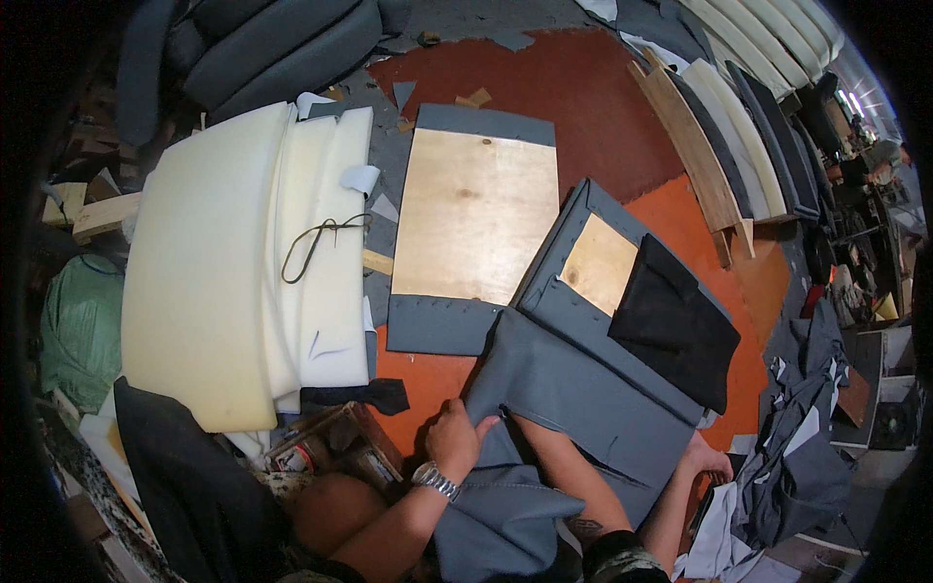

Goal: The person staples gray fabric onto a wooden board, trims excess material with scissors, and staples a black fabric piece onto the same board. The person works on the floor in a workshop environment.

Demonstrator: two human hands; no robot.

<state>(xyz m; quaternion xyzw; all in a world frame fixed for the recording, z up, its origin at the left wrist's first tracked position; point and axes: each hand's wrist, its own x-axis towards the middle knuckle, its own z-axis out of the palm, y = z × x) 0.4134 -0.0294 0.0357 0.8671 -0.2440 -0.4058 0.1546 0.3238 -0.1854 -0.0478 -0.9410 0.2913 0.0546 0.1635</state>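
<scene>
A person sat on the floor [603, 97] of an upholstery workshop with a grey fabric cover [564, 398] spread across the lap and out over the red-brown ground. The left hand [455, 437], a metal watch at the wrist, pressed on the cloth's near left edge with its fingers [481, 425] curled onto the fabric — gripping or only pinning it, the view did not settle. The right hand [705, 457] rested at the cover's far right corner; whether its fingers were open or closed could not be told.

The cover looked soft and limp — light for its size, likely to sag and fold wherever it was not held, and best taken by its stitched edges or corners with both hands spread apart. Its long axis ran on a diagonal from the lap up and to the right, its upper end lapping against a fabric-wrapped board [593, 282] that showed a patch of bare plywood, with a black cloth piece [675, 325] lying on top.

Beside these lay a larger plywood panel [474, 216] edged in grey, and thick slabs of white foam [219, 262] with a loose cord [316, 243] on them.
</scene>
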